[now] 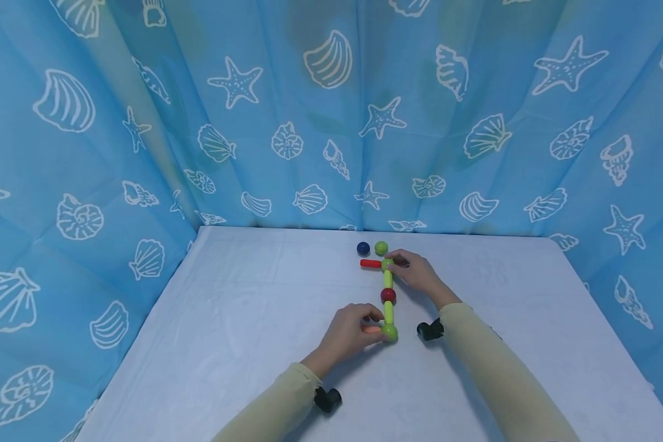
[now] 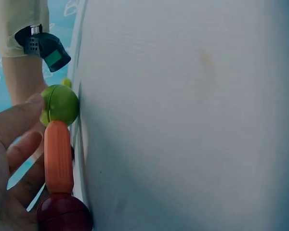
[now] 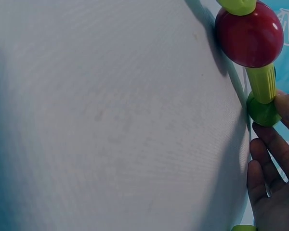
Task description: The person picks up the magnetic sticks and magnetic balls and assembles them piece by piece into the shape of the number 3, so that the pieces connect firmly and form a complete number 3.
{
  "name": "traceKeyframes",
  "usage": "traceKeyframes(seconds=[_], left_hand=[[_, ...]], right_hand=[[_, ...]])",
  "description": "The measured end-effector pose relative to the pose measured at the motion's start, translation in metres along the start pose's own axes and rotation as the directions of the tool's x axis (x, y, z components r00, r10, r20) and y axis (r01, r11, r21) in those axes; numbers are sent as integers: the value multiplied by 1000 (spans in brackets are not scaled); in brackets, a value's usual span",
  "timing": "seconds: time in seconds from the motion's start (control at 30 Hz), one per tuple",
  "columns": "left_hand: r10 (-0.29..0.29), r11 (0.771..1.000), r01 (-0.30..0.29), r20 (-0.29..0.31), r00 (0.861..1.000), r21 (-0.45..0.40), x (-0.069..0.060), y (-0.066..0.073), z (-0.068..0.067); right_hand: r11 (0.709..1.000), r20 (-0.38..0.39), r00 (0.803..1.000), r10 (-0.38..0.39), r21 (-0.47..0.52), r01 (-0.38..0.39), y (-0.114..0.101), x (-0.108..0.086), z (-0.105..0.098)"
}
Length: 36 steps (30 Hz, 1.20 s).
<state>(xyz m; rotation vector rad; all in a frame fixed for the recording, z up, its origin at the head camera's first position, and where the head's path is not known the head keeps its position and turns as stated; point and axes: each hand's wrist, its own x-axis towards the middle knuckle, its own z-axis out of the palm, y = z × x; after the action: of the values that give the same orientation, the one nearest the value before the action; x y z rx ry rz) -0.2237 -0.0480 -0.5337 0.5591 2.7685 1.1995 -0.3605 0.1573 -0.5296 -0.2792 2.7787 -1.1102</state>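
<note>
Your left hand pinches the near green ball and your right hand the far green ball, so uneven pulling could part the chain on the counter at its red ball.

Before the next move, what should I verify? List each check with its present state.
1. Right grip on the far green ball: ok, thumb and finger touch it.
2. Left grip on the near green ball: ok, thumb against it.
3. Middle red ball joined to a yellow-green rod on each side: ok.
4. Left end of the red rod fitted with a ball: not ok, bare.
5. Blue ball and spare green ball in view: ok, both beyond the red rod.
6. Rods seated fully in the balls: cannot tell.
</note>
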Motion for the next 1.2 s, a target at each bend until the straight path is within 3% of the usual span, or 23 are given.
traceKeyframes(seconds=[0.27,0.6,0.97,1.2], left_hand=[[-78,996,76,-38,996,-37,2,2,-8],[-136,990,140,-116,984,26,11,-17,-21],[-180,968,212,-219,959,137,34,-43,-44],[-211,946,261,-245,946,191,52,-50,-56]], right_hand=[[1000,1,1000,-3,-3,3,1,-1,-3],[1000,2,1000,9,8,-9,3,1,-1],[1000,9,1000,22,13,-22,-2,1,-1],[999,7,1000,24,23,-25,-1,1,0]])
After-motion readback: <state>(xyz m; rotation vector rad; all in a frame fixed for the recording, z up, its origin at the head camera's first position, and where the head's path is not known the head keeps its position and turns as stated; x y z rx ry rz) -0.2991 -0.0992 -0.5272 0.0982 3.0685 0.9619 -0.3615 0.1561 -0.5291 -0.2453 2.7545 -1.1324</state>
